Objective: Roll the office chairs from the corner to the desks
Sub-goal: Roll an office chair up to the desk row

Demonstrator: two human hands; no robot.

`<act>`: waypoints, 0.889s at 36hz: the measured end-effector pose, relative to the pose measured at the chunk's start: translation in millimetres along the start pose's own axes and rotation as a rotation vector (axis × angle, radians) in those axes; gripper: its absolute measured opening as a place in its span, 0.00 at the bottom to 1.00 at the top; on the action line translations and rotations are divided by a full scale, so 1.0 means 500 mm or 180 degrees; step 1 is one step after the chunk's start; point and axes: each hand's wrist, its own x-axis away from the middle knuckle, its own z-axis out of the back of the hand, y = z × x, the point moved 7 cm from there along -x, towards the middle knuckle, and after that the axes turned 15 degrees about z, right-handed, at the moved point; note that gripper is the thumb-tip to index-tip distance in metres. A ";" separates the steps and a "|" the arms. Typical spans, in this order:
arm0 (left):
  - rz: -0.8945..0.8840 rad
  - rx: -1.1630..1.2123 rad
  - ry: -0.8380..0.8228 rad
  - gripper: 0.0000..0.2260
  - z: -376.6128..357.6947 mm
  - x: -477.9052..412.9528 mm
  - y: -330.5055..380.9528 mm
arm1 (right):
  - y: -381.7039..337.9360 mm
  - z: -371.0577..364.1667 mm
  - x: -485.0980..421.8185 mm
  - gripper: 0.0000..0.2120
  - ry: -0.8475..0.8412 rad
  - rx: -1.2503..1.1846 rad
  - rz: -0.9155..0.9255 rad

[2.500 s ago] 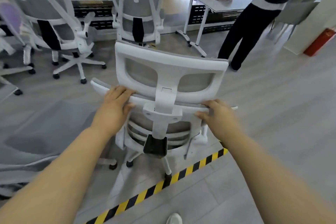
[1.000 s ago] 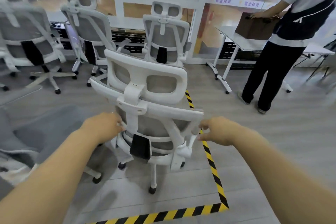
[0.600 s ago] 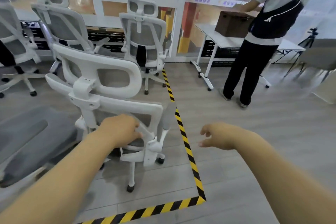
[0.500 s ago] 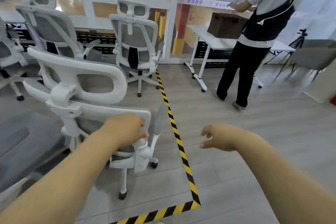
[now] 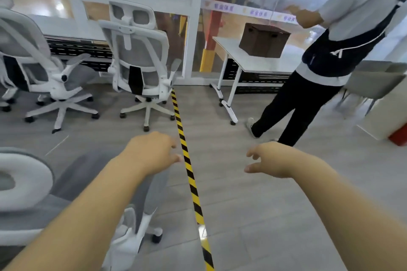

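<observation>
The white office chair I was rolling is at the lower left, with its headrest [image 5: 22,180], grey mesh back [image 5: 88,174] and one caster [image 5: 156,237] showing. My left hand [image 5: 152,152] hovers over the right end of that back with loosely bent fingers and grips nothing. Out over the bare floor my right hand [image 5: 271,158] hangs with relaxed fingers, empty. A second white chair [image 5: 141,59] stands by the window wall, and a third [image 5: 33,57] is further left. A white desk [image 5: 248,61] stands at the right of the window.
A person [image 5: 319,72] in dark trousers stands beside the desk, reaching toward a brown box [image 5: 264,39] on it. A yellow-black tape line [image 5: 187,160] runs down the floor between my hands. A grey chair [image 5: 374,81] and a red object [image 5: 398,136] are at the far right.
My view has swung right, so the rolled chair slid to the lower left. My left hand came off the top of its back. My right hand stayed free.
</observation>
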 end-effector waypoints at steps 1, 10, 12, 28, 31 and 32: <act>0.0050 -0.0003 -0.0030 0.20 0.001 -0.021 0.005 | 0.009 0.012 -0.021 0.27 0.0000 -0.0002 0.0055; 0.0611 0.0022 -0.0192 0.22 0.003 -0.206 0.021 | 0.116 0.104 -0.236 0.27 -0.0132 0.0177 0.0451; 0.0756 0.0022 -0.0243 0.22 0.004 -0.251 0.026 | 0.143 0.130 -0.289 0.27 -0.0149 0.0236 0.0567; 0.1961 0.0400 -0.0095 0.18 0.055 -0.532 0.039 | 0.266 0.369 -0.704 0.27 -0.0256 0.0915 0.1528; 0.2114 0.0435 -0.0067 0.18 0.065 -0.580 0.016 | 0.255 0.390 -0.780 0.27 -0.0340 0.0902 0.1686; 0.2155 0.0442 -0.0046 0.18 0.068 -0.599 0.006 | 0.250 0.398 -0.807 0.27 -0.0343 0.0915 0.1728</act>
